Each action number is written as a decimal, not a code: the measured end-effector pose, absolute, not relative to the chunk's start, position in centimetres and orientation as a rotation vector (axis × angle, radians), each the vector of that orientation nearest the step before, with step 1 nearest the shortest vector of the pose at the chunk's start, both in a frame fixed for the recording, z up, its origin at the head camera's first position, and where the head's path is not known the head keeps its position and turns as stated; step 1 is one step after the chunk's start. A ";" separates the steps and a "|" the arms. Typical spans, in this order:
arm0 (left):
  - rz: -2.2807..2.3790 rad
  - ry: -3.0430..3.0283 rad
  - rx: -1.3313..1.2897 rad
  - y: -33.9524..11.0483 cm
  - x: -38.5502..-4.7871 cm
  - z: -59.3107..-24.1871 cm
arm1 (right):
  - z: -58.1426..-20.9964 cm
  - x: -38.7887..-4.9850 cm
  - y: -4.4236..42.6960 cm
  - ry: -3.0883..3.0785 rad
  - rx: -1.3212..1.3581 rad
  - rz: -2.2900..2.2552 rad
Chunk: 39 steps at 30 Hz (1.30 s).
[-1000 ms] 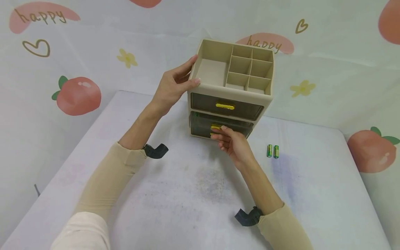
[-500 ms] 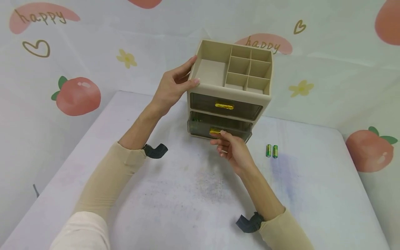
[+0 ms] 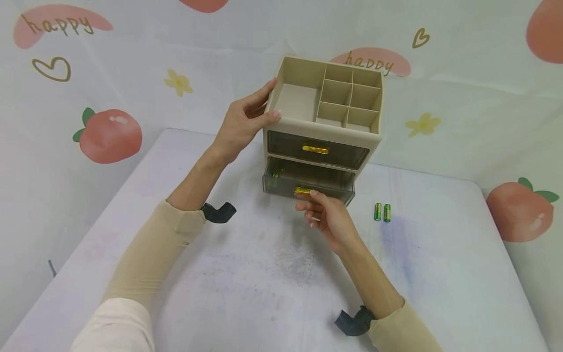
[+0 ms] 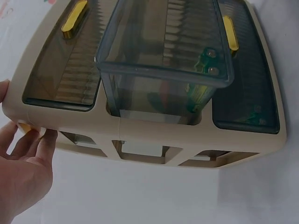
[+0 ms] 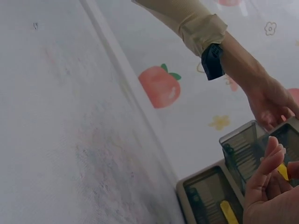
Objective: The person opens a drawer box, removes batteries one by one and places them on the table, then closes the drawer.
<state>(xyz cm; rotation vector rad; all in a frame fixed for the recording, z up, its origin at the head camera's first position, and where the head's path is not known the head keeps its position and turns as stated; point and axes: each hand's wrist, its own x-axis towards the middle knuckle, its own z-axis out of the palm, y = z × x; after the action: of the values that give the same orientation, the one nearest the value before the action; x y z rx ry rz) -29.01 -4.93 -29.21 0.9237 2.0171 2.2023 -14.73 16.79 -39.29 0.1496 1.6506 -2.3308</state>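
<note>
A beige drawer organizer (image 3: pixel 323 128) stands on the table, with smoked see-through drawers and yellow handles. My left hand (image 3: pixel 239 124) grips its upper left edge, thumb on the top rim and fingers along the side. With thumb and fingers, my right hand (image 3: pixel 333 217) pinches the yellow handle (image 3: pixel 302 190) of the drawer (image 3: pixel 281 185) below the top one. That drawer is partly pulled out. Green batteries (image 4: pixel 198 93) lie inside it at its left end, in the left wrist view. The top drawer (image 3: pixel 290 144) is closed, and so is the bottom drawer (image 4: pixel 243 88).
Two green batteries (image 3: pixel 387 213) lie side by side on the table (image 3: pixel 440 254), right of the organizer. The organizer's top has one large compartment (image 3: pixel 299 100) and several small ones. A patterned cloth backdrop (image 3: pixel 211 58) hangs close behind it.
The drawer has slid out toward me, its handle moving with my right hand, and the batteries inside have come into clearer view. My left hand has stayed on the organizer's edge.
</note>
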 end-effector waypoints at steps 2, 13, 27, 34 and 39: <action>2.196 2.025 0.925 -5.0 -29.0 -29.2 | -39.3 -14.5 16.8 1.646 0.149 -2.326; 2.192 2.035 0.917 -5.0 -29.0 -29.3 | -39.5 -13.0 16.6 1.662 0.147 -2.321; 2.178 2.057 0.929 -5.1 -28.9 -29.2 | -39.7 -11.3 16.4 1.688 0.089 -2.308; 2.180 2.063 0.924 -5.1 -29.0 -29.3 | -39.8 -10.5 16.3 1.701 0.134 -2.298; 2.173 2.064 0.919 -5.1 -29.0 -29.3 | -40.1 -10.0 16.1 1.697 0.149 -2.300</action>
<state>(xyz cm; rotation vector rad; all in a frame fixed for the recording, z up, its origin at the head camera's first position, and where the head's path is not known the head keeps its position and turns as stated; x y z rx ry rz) -28.98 -5.08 -29.32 0.9193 2.0643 2.1733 -10.04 16.10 -40.09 0.1495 1.6967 -2.2999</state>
